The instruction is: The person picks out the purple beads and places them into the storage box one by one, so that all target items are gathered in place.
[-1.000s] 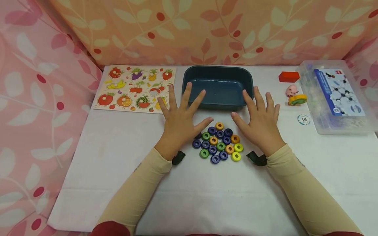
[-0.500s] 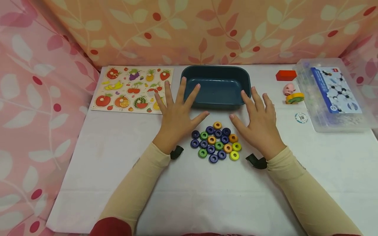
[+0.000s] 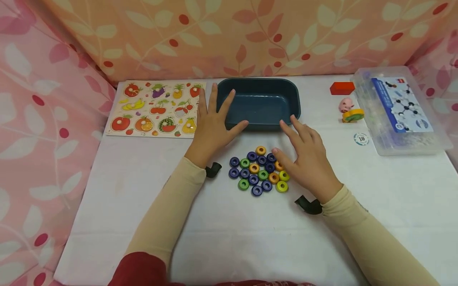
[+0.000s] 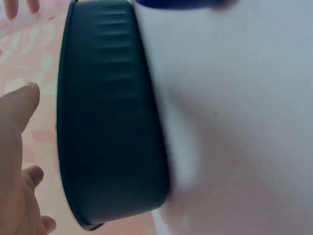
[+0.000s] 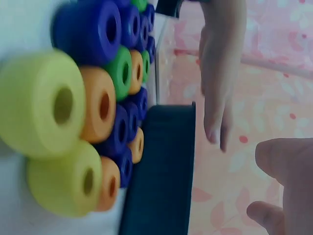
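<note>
Between my two hands lies a cluster of small ring-shaped beads in purple, green, orange and yellow, holes facing up. Behind them stands a dark teal plastic tub. My left hand is spread above the table at the tub's near left corner, its fingers overlapping the tub's left end in the head view. My right hand is held with fingers apart at the right side of the cluster, thumb overlapping the rightmost beads. Both hands hold nothing. The right wrist view shows yellow beads up close, with the tub beyond.
A fruit puzzle board lies at the back left. Toward the back right are a red block, a pink pig figure, a yellow-green toy, a round "10" token and a clear plastic case.
My left hand has shifted slightly forward, toward the tub. My right hand has come left and nearer the beads, its fingers less spread. The whole view has drifted a little.
</note>
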Action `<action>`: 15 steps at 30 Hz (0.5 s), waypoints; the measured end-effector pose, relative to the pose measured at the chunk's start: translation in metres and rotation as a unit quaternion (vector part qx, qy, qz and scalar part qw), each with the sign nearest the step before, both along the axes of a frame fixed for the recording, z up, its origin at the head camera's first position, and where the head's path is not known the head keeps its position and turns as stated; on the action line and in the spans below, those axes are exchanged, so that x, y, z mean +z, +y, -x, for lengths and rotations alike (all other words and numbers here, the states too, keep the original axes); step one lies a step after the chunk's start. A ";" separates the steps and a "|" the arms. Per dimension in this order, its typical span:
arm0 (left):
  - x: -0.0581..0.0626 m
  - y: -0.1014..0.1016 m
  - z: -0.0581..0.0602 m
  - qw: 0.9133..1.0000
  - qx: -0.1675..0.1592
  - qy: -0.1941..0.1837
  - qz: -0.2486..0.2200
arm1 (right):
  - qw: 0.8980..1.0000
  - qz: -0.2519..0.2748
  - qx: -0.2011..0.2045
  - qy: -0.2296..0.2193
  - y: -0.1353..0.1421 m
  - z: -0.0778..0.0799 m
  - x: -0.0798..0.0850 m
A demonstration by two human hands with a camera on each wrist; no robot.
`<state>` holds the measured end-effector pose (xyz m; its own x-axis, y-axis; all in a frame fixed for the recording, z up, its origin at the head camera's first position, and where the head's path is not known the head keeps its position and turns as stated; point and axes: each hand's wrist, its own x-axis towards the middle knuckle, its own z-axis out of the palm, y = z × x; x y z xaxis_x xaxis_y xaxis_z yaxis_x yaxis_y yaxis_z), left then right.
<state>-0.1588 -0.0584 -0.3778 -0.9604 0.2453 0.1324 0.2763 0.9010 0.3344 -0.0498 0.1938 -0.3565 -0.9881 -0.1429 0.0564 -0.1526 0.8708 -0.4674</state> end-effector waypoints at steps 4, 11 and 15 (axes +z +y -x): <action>-0.007 -0.001 0.010 0.999 0.008 -0.032 -0.008 | 1.000 0.013 0.016 -0.007 -0.001 -0.004 -0.009; -0.011 -0.002 0.016 0.993 0.017 -0.102 -0.058 | 0.996 0.050 0.017 -0.066 -0.001 -0.005 -0.021; -0.010 -0.002 0.018 0.986 0.013 -0.138 -0.087 | 0.993 0.048 0.012 -0.108 -0.002 -0.003 -0.025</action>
<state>-0.1764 -0.0606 -0.3877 -0.9715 0.2161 -0.0969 0.1300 0.8286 0.5446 -0.0471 0.1918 -0.3816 -0.9750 -0.1700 -0.1428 -0.0586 0.8176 -0.5728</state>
